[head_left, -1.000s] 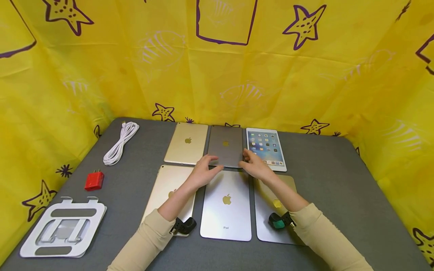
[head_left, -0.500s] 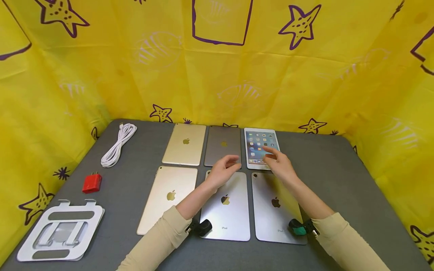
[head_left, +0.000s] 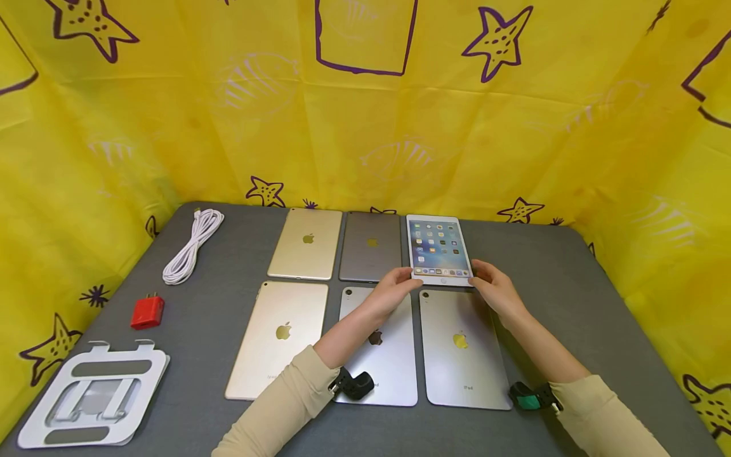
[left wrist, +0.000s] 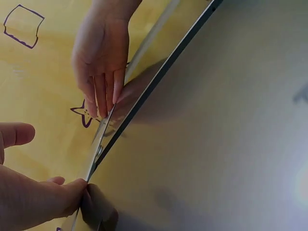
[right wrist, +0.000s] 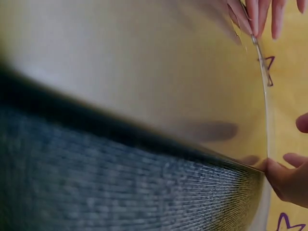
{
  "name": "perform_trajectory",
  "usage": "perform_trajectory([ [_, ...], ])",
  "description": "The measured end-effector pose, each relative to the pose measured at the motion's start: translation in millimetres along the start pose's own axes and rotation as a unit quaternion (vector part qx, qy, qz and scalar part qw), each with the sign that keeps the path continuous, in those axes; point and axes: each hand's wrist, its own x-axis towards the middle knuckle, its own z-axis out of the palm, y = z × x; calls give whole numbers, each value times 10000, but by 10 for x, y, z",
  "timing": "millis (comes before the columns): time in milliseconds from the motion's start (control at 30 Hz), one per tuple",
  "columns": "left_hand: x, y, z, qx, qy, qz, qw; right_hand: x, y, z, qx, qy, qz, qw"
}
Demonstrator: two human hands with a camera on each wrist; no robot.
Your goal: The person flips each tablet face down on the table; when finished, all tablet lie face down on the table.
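Observation:
A white tablet (head_left: pixel 440 247) lies screen up at the back right of a group of tablets, its home screen lit. My left hand (head_left: pixel 393 292) holds its near left corner, thumb at the near edge. At the near right corner my right hand (head_left: pixel 498 293) grips it, fingers along the side. In the left wrist view, the thumb of the left hand (left wrist: pixel 43 192) meets the tablet's thin edge. The right wrist view shows the right hand (right wrist: pixel 288 180) at the corner. Just in front of the hands lie two silver tablets (head_left: pixel 465 368), backs up.
Beside the white tablet lies a dark grey tablet (head_left: pixel 371 244), then a gold tablet (head_left: pixel 305 244). Another gold tablet (head_left: pixel 280 355) is at front left. Farther left are a coiled white cable (head_left: pixel 193 247), a red charger plug (head_left: pixel 147 311) and a folded white stand (head_left: pixel 114 367). Yellow cloth (head_left: pixel 354 127) backs the table.
Both hands have moved right, from the dark grey tablet to the near corners of the white tablet, and now hold it. The view has shifted slightly.

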Motion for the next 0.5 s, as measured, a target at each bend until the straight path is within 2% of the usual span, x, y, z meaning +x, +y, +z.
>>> perform_trajectory([
  [133,3,0,2,-193,6,-100,9998,-10,13,11,105,-192,-54,9997],
  [200,8,2,-8,-451,-64,-194,9988,-13,15,22,70,-233,-112,9996],
  [367,40,12,-33,-1158,-211,-406,9922,-8,26,33,-129,-248,-187,9994],
  [500,52,16,-43,-1402,-263,-431,9888,-1,48,24,-237,-214,-193,9993],
])
